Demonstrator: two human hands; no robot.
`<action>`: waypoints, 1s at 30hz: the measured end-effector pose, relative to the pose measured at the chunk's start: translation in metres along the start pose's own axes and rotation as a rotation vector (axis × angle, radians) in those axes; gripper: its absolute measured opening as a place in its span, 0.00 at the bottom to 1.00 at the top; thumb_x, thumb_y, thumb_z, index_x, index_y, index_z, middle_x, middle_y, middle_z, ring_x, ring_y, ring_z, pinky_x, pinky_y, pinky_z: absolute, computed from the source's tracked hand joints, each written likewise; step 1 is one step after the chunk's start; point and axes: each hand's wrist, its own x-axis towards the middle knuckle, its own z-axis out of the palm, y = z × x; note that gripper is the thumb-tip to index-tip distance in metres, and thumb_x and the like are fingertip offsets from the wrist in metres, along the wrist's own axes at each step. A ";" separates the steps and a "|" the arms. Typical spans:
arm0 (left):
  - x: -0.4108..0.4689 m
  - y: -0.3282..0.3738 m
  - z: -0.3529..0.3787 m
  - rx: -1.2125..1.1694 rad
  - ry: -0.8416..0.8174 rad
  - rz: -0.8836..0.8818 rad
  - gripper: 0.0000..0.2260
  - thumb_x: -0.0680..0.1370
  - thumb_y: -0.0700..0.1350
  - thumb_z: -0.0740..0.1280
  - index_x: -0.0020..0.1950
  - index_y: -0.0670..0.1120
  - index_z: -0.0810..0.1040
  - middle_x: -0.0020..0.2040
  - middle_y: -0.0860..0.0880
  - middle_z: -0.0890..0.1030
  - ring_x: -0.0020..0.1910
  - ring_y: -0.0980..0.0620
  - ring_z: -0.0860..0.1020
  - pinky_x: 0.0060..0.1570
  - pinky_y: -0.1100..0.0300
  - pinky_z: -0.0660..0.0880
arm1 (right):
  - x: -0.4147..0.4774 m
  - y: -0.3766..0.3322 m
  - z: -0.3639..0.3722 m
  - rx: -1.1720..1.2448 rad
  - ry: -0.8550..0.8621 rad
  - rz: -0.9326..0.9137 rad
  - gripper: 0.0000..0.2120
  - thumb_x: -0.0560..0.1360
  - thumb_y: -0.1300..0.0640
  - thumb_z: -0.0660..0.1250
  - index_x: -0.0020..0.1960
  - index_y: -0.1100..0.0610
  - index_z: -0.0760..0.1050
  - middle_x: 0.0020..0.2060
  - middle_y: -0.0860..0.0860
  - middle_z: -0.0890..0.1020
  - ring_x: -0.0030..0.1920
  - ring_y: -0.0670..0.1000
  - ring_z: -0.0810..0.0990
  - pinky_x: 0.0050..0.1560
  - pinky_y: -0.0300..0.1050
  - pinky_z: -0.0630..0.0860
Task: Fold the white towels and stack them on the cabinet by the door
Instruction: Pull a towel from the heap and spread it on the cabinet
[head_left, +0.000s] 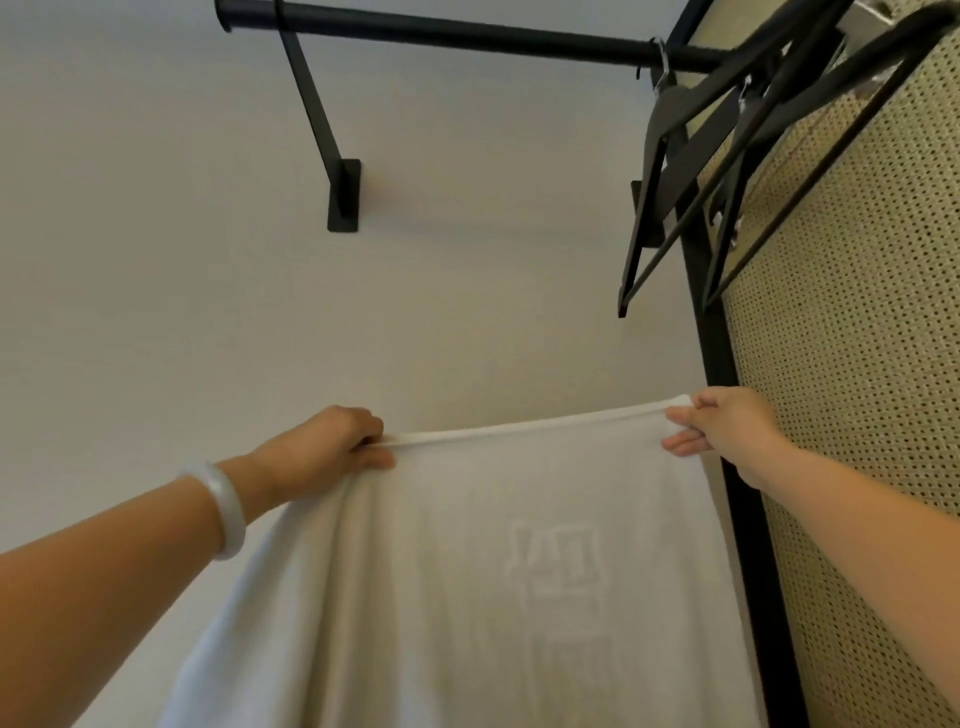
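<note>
Each hand, the left hand and right hand, pinched a top corner of the white towel, which needed an evenly taut edge for a square fold

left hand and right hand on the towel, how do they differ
The left hand has a pale bangle at its wrist; the right hand has a bare wrist. The left hand sits lower than the right hand, so the top edge of the towel slopes up toward the right. The left hand is before the plain wall, the right hand before the woven panel. Both grip the top edge of the towel.
</note>
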 end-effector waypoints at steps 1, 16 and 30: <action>0.000 0.001 0.002 -0.007 0.020 -0.031 0.19 0.78 0.61 0.64 0.34 0.53 0.63 0.36 0.55 0.70 0.35 0.56 0.68 0.36 0.64 0.62 | 0.000 0.000 -0.001 0.000 0.002 -0.001 0.23 0.78 0.69 0.68 0.70 0.71 0.66 0.52 0.67 0.82 0.26 0.50 0.83 0.26 0.37 0.78; 0.011 0.000 0.067 -0.060 -0.099 -0.325 0.10 0.79 0.50 0.59 0.43 0.45 0.72 0.41 0.42 0.78 0.44 0.44 0.77 0.43 0.55 0.68 | 0.034 0.089 0.037 0.024 0.097 0.204 0.16 0.78 0.67 0.68 0.64 0.60 0.74 0.57 0.62 0.81 0.47 0.58 0.84 0.44 0.48 0.82; -0.155 0.065 0.175 -0.046 -0.150 -0.126 0.16 0.73 0.48 0.59 0.45 0.45 0.85 0.41 0.44 0.86 0.38 0.43 0.84 0.41 0.51 0.80 | -0.121 0.242 0.014 0.056 -0.222 0.438 0.04 0.76 0.69 0.69 0.45 0.64 0.75 0.41 0.59 0.82 0.37 0.53 0.86 0.49 0.47 0.84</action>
